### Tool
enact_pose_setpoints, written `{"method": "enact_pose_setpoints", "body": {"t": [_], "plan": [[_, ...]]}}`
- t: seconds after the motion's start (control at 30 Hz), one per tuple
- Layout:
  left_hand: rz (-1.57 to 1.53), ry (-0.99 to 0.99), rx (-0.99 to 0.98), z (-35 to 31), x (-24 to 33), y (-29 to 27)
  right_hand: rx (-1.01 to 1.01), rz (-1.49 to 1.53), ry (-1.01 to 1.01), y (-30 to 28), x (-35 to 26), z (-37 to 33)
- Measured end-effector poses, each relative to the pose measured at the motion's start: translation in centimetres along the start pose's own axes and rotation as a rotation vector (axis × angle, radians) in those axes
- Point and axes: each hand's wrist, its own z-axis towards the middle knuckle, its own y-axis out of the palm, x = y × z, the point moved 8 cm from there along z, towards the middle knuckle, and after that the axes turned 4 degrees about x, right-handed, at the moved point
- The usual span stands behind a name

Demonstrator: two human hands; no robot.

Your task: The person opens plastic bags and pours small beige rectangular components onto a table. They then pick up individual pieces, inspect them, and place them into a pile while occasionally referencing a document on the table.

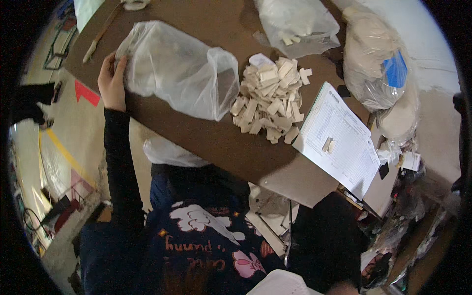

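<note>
Translucent plastic is pinched between the thumb and fingers of the left hand (113, 82), at upper left of the frame; they grasp the left edge of a large, baggy plastic bag (169, 69). Behind that hand, a black sleeve (119, 162) runs down toward the lower left. The right fingers are out of sight, so I cannot tell their state.

The bag lies on its side across the upper centre, on a brown table (196, 130). Its loose, crumpled right end sits just beside a heap of flat, pale pieces (269, 96), mostly small oblongs stacked at odd angles. Right of the heap, a stack of printed sheets (339, 132) lies aslant, one small pale piece (329, 144) on top. At the top, a second clear bag (297, 22) shows pale pieces inside.

Bulging clear bags (368, 64) crowd the upper right, a blue patch (395, 70) on one. A thin stick (102, 32) lies at upper left. Farther left, a red floor marking (87, 93) shows near another person's feet (49, 120).
</note>
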Motion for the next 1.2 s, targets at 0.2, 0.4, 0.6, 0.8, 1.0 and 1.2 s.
{"method": "enact_pose_setpoints", "body": {"t": [0.2,0.4,0.6,0.8,1.0,1.2], "plan": [[0.027,-0.016,0.004,0.0,-1.1,0.2,-0.058,0.011,0.003,0.5,0.8,-2.4],[0.001,-0.042,-0.005,-0.2,-0.4,0.6,-0.058,-0.004,0.005,0.0,1.5,-1.9],[-0.008,-0.027,-0.016,-0.2,-1.0,0.4,-0.064,-0.016,0.033,-0.5,1.5,-2.8],[0.027,-0.045,-0.010,-0.7,-0.6,0.7,-0.086,-0.034,0.060,-0.5,1.6,-3.7],[0.001,-0.048,-0.014,-0.5,0.2,0.7,-0.088,-0.038,0.077,-0.2,2.2,-3.6],[0.036,-0.013,-0.017,-0.5,-0.7,0.5,-0.094,-0.059,0.109,-0.6,2.3,-4.7]]}}
